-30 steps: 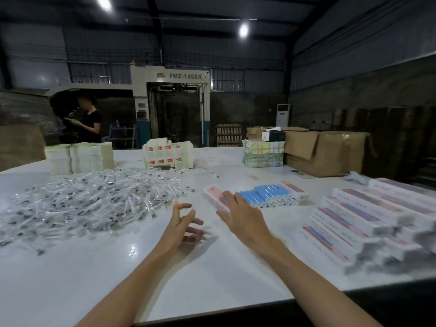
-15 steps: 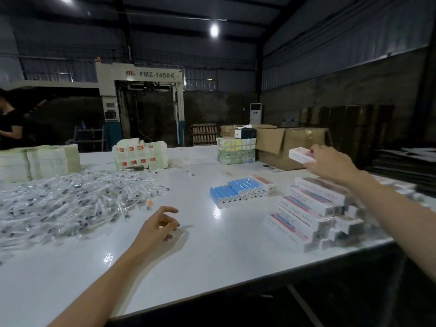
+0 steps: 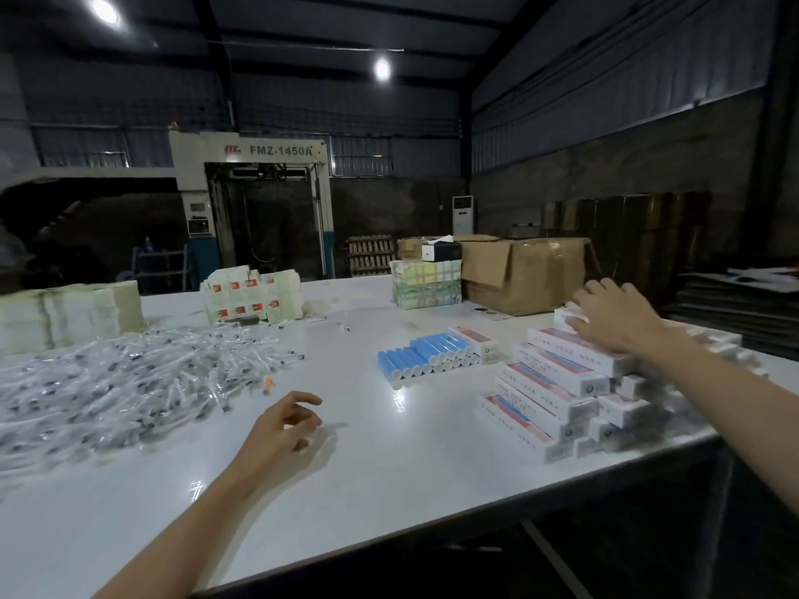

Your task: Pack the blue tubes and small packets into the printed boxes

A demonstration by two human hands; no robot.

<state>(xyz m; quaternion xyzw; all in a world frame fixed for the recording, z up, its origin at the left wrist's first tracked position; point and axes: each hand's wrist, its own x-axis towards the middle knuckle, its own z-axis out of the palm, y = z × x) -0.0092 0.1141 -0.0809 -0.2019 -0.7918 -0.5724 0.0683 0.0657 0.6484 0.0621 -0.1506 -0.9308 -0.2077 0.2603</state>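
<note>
Right hand (image 3: 614,319) lowered, printed box (image 3: 565,315) now at stack (image 3: 557,382), left hand (image 3: 281,425) unmoved

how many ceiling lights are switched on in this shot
2. The left ceiling light is at the top left corner; the right ceiling light is near top centre, above and right of the FMZ-1450A machine. Others may be out of frame.

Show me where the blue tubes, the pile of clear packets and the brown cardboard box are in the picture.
blue tubes (image 3: 426,353), head view, top of the middle tubes in the row.
pile of clear packets (image 3: 129,378), head view, middle of the pile.
brown cardboard box (image 3: 544,276), head view, its front wall.
</note>
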